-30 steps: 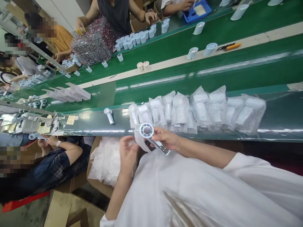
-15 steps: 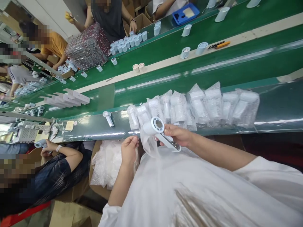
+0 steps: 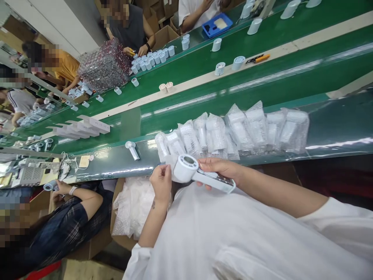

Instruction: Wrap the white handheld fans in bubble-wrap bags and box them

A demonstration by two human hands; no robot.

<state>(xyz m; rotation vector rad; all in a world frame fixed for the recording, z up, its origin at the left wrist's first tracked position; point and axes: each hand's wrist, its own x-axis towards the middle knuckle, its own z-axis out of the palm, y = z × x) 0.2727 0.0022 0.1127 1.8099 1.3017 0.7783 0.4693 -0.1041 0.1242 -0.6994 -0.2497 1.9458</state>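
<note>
My right hand (image 3: 215,169) is closed on the handle of a pale blue and white handheld device (image 3: 186,169), whose round head points left. My left hand (image 3: 161,181) pinches a translucent plastic bag (image 3: 171,160) just left of that head. Part of the bag lies behind the device, and how far it covers it cannot be made out. Beyond my hands, several bubble-wrapped devices (image 3: 217,134) lie in a row on the table's dark green surface. One unwrapped device (image 3: 132,150) rests to their left.
A carton with bubble bags (image 3: 132,206) stands below my left hand. White folded pieces (image 3: 84,126) lie on the green belt (image 3: 186,66). A cutter (image 3: 262,58) rests on the divider strip. Co-workers sit at left and across the belt.
The device in my right hand has tilted flatter and moved slightly down. The bag has shifted up with my left hand beside the device's head. Pale cylinders on the far belt have moved left.
</note>
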